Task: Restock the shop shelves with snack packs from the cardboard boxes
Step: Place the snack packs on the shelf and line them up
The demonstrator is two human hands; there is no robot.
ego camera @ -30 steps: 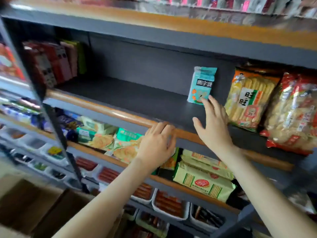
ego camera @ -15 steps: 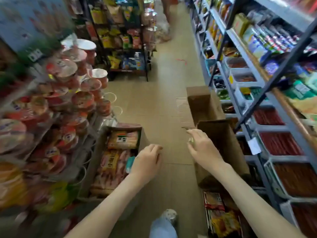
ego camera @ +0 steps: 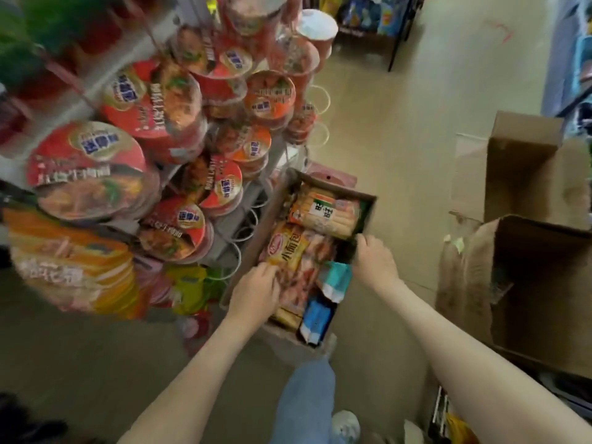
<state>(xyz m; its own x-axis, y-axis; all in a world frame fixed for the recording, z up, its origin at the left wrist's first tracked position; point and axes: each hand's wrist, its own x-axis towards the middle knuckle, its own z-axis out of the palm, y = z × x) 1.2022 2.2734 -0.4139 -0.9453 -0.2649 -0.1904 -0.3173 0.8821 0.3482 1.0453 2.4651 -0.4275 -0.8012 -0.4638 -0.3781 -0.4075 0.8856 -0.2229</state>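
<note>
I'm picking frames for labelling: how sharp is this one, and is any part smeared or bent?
Head view: the noodle bowls at left are streaked with motion blur; the cardboard box of snack packs, the left hand and right hand read fairly clearly; wide-angle bending stretches the edges; lighting is even, without harsh glare.

Instant noodle bowls (ego camera: 179, 129) crowd a wire rack (ego camera: 246, 216) on the left. Beige floor (ego camera: 384, 123) stretches beyond. A blue-jeaned leg (ego camera: 304, 402) and white shoe (ego camera: 346, 424) show below.
</note>
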